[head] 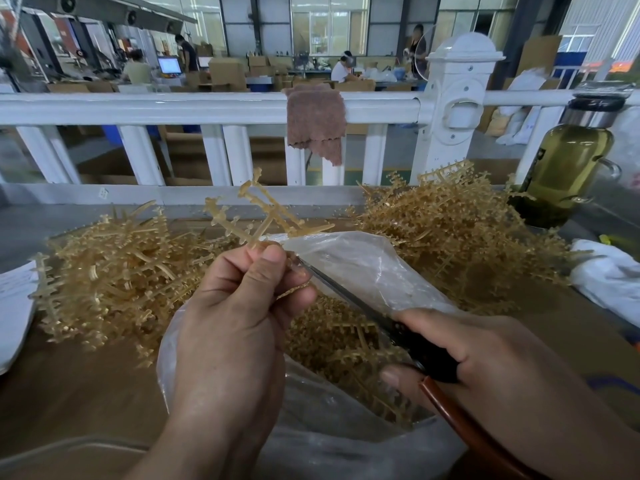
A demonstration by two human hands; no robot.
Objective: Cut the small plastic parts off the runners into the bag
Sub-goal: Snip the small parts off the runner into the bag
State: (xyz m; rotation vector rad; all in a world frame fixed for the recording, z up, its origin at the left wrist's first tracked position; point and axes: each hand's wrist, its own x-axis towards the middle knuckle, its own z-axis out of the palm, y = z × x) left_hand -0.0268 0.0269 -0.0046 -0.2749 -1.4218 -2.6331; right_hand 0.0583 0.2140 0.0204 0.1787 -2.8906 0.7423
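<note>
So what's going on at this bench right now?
A person is trimming plastic runners by hand. The left hand pinches one tan runner above the open clear bag. The right hand grips the scissors, blade tip up by the left fingertips. Cut small parts already lie in the bag. More runners are piled on the table: a left heap and a right heap.

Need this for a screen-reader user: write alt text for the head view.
The left hand pinches a tan plastic runner over an open clear bag while the right hand grips scissors, tip beside the held runner. Piles of runners lie on the brown table on both sides, before a white railing.
</note>
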